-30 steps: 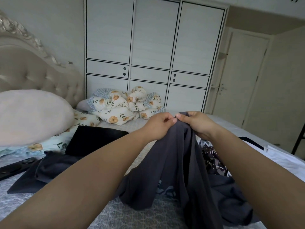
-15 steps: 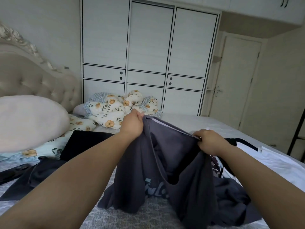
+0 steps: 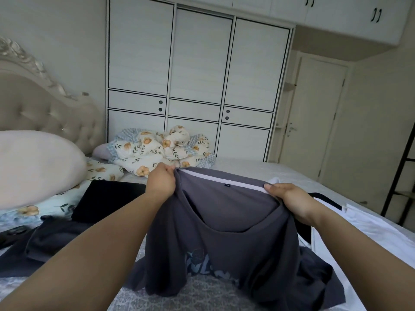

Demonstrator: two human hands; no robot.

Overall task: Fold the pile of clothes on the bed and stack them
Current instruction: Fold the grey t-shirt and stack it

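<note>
A dark grey T-shirt (image 3: pixel 226 239) with a pale blue print on its front hangs above the bed, stretched wide at the neckline. My left hand (image 3: pixel 160 181) grips one end of the collar and my right hand (image 3: pixel 289 199) pinches the other end, so the white inner band of the neck is pulled taut between them. The shirt's lower part drapes onto the grey bed cover (image 3: pixel 179 295). A folded black garment (image 3: pixel 105 199) lies flat at the left. Dark grey clothes (image 3: pixel 51 243) are crumpled beside it. A white garment (image 3: pixel 359 234) is spread at the right.
A large pink pillow (image 3: pixel 33 167) and a tufted headboard (image 3: pixel 45 113) stand at the left. A bunched floral quilt (image 3: pixel 161 149) sits at the bed's far side before a white wardrobe (image 3: pixel 193 75). A door (image 3: pixel 312 117) and a black rack (image 3: pixel 402 176) are at the right.
My hands, first together at one bunched spot of the shirt, have moved apart along the collar. The neckline is now stretched wide and the shirt's printed front has opened out.
</note>
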